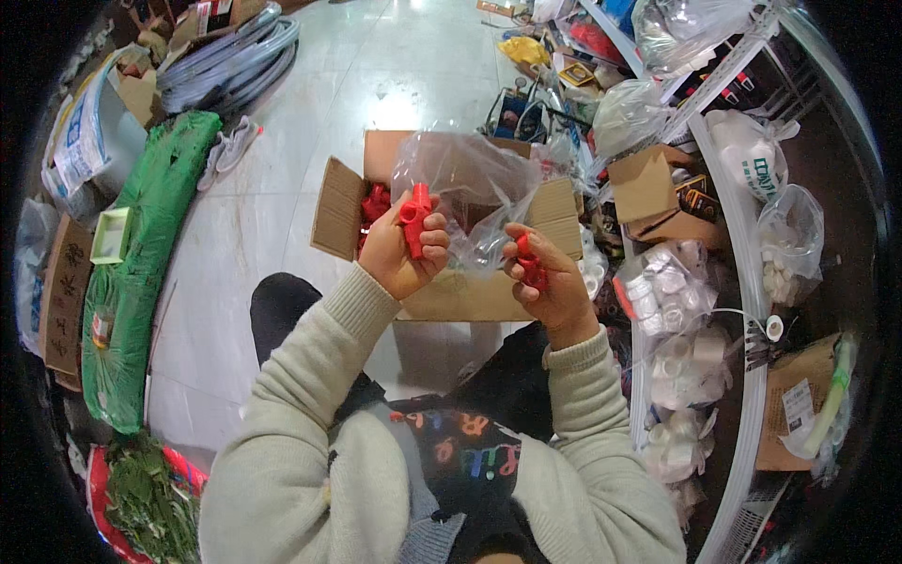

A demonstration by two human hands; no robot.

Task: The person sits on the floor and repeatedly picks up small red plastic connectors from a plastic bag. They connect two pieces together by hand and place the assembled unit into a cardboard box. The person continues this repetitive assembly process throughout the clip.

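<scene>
My left hand is closed around a red plastic pipe fitting, a tube held upright with a round opening on its side. To the right, and apart from it, my right hand grips a smaller red plastic piece between thumb and fingers; its exact kind is partly hidden by them. Both hands are above an open cardboard box between my knees. A clear plastic bag bulges out of the box, and more red plastic parts show inside at its left.
Coiled clear hose and a long green-wrapped bundle lie on the left. Along the right, a white shelf rack holds bagged white fittings and an opened carton. Leafy greens sit in a bag at lower left.
</scene>
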